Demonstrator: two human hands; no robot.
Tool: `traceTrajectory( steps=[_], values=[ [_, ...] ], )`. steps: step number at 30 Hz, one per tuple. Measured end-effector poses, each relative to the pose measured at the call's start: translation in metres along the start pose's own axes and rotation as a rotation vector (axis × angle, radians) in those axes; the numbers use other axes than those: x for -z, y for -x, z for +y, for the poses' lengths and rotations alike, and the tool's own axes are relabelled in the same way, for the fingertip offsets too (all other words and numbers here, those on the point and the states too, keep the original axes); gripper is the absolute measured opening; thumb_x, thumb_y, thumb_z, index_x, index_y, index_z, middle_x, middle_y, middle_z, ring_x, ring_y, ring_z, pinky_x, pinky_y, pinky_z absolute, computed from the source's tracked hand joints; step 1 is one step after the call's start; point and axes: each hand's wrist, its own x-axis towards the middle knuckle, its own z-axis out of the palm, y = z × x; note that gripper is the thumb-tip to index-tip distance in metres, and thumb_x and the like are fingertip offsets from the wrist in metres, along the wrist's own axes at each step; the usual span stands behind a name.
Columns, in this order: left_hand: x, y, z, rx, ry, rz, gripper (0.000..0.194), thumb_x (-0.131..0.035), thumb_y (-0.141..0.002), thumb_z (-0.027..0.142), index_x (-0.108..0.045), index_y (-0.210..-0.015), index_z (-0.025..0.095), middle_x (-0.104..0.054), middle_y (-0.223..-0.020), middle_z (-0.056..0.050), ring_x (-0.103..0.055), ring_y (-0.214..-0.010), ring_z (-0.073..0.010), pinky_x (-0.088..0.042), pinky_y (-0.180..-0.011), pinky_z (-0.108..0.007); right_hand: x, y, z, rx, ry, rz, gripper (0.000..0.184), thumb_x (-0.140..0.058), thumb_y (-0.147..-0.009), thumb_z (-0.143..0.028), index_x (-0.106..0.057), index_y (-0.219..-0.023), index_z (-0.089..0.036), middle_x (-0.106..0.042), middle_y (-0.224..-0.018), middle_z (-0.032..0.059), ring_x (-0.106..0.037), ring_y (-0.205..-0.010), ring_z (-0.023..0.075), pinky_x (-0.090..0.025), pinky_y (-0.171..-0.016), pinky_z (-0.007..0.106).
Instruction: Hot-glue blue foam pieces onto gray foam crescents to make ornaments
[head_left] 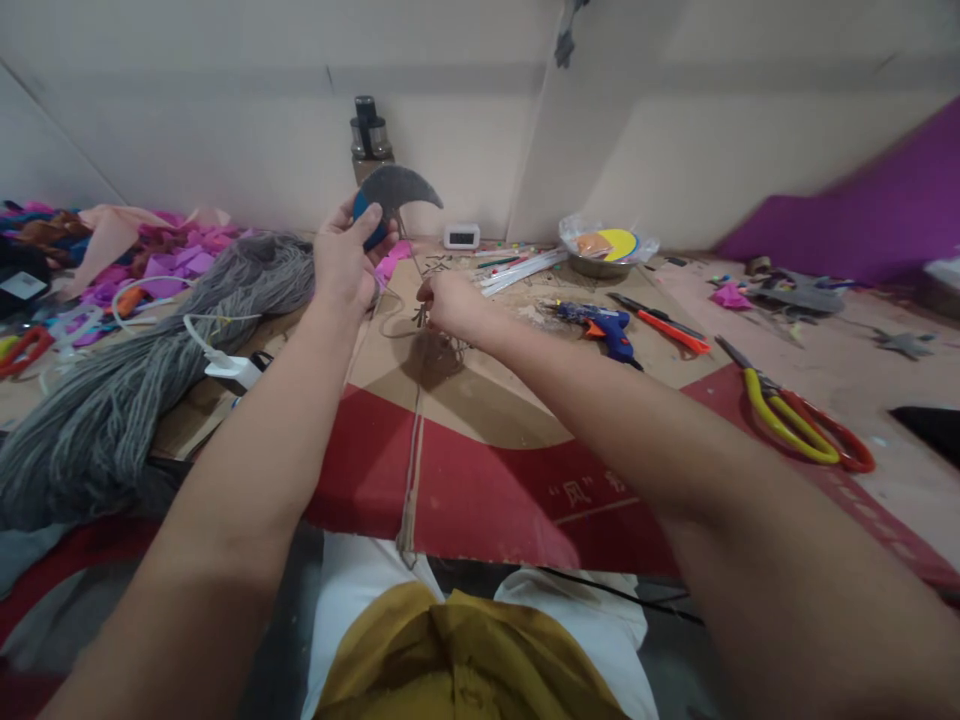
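My left hand [349, 250] is raised above the table, thumb and fingers closed on a flat dark grey crescent-shaped piece [405, 186] with a blue part at the grip. Lower and to the right, my right hand [456, 305] is pinched just over the cardboard, its fingertips at thin brown cord [391, 325]. A small tangle of the same brown strands [444, 358] lies beneath it, partly in shadow. Exactly how the fingers hold the cord is hidden.
Grey yarn [172, 350] heaps at left beside a white plug [232, 372]. Right of my hand lie a blue glue gun [604, 325], a red-orange utility knife [671, 328] and yellow-and-red scissors [795, 415]. Behind stand a small white clock [461, 237] and a metal bowl [600, 266].
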Motion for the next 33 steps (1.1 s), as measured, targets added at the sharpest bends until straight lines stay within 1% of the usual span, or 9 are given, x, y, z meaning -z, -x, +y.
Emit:
traceTrajectory(
  steps=[4,6,9,14,19,22,25,29,33],
  values=[
    [0.002,0.001,0.0,-0.013,0.008,-0.017,0.018,-0.06,-0.084,0.011,-0.06,-0.084,0.029,-0.069,-0.084,0.005,-0.051,-0.122,-0.0166,-0.04,-0.106,-0.042,0.003,0.04,-0.01,0.541,0.045,0.047,0.044,-0.046,-0.08,0.0,-0.062,-0.117,-0.018,-0.058,-0.122,0.0103,-0.054,-0.111,0.0193,-0.042,-0.094,0.032],
    [0.004,0.001,-0.001,-0.02,0.019,-0.014,0.015,-0.061,-0.084,0.013,-0.06,-0.087,0.027,-0.069,-0.085,0.004,-0.051,-0.122,-0.0167,-0.041,-0.106,-0.043,0.004,0.071,-0.018,0.832,0.027,-0.126,0.036,-0.047,-0.085,-0.005,-0.063,-0.113,-0.021,-0.058,-0.119,0.0066,-0.056,-0.104,0.0154,-0.044,-0.089,0.029],
    [0.004,0.001,0.0,0.03,0.038,0.005,0.012,-0.057,-0.088,0.025,-0.059,-0.097,0.033,-0.071,-0.091,0.004,-0.042,-0.132,-0.0167,-0.04,-0.106,-0.044,-0.002,0.108,-0.026,1.062,0.228,-0.287,0.025,-0.041,-0.095,-0.016,-0.065,-0.104,-0.017,-0.061,-0.11,0.0071,-0.057,-0.092,0.0149,-0.044,-0.077,0.027],
    [0.004,0.002,0.0,0.095,0.044,-0.028,0.012,-0.05,-0.091,0.038,-0.057,-0.101,0.039,-0.071,-0.092,0.007,-0.037,-0.134,-0.0158,-0.041,-0.105,-0.045,-0.027,0.103,-0.03,0.971,0.352,-0.242,0.029,-0.031,-0.098,-0.019,-0.059,-0.098,-0.013,-0.061,-0.102,0.01,-0.055,-0.074,0.0145,-0.042,-0.066,0.028],
    [0.005,0.002,0.0,-0.008,-0.02,-0.024,0.02,-0.061,-0.084,0.018,-0.059,-0.099,0.031,-0.07,-0.095,0.004,-0.047,-0.127,-0.0171,-0.042,-0.104,-0.042,-0.034,0.038,-0.03,0.311,0.208,0.001,0.024,-0.042,-0.084,-0.01,-0.061,-0.098,-0.01,-0.065,-0.1,0.0156,-0.061,-0.083,0.0203,-0.046,-0.07,0.029],
    [0.006,0.001,-0.001,-0.004,-0.021,-0.029,0.018,-0.059,-0.086,0.017,-0.059,-0.097,0.031,-0.071,-0.093,0.005,-0.046,-0.127,-0.0157,-0.041,-0.105,-0.042,-0.028,0.008,-0.023,0.094,0.107,0.066,0.03,-0.042,-0.079,-0.004,-0.063,-0.101,-0.01,-0.068,-0.098,0.0142,-0.063,-0.09,0.021,-0.046,-0.076,0.029],
    [0.007,0.001,-0.002,0.0,-0.005,-0.02,0.016,-0.06,-0.085,0.017,-0.06,-0.09,0.032,-0.071,-0.091,0.006,-0.044,-0.13,-0.017,-0.039,-0.106,-0.042,-0.019,0.011,-0.016,0.214,0.049,0.012,0.042,-0.047,-0.074,-0.001,-0.061,-0.112,-0.012,-0.065,-0.106,0.0124,-0.06,-0.1,0.0203,-0.045,-0.085,0.028],
    [0.006,0.002,-0.004,0.037,0.0,0.0,0.018,-0.062,-0.082,0.019,-0.059,-0.092,0.034,-0.072,-0.092,0.005,-0.041,-0.133,-0.0185,-0.04,-0.104,-0.043,-0.002,0.055,-0.02,0.625,0.007,0.009,0.048,-0.044,-0.078,-0.001,-0.056,-0.121,-0.017,-0.056,-0.119,0.0102,-0.052,-0.112,0.0188,-0.042,-0.095,0.032],
    [0.004,0.002,-0.005,0.035,-0.001,-0.015,0.018,-0.06,-0.083,0.02,-0.059,-0.092,0.035,-0.072,-0.095,0.006,-0.04,-0.134,-0.0151,-0.038,-0.107,-0.039,0.004,0.1,-0.033,1.017,0.13,-0.279,0.029,-0.043,-0.09,-0.01,-0.061,-0.112,-0.018,-0.058,-0.112,0.0074,-0.056,-0.096,0.0155,-0.045,-0.079,0.027]
  ],
)
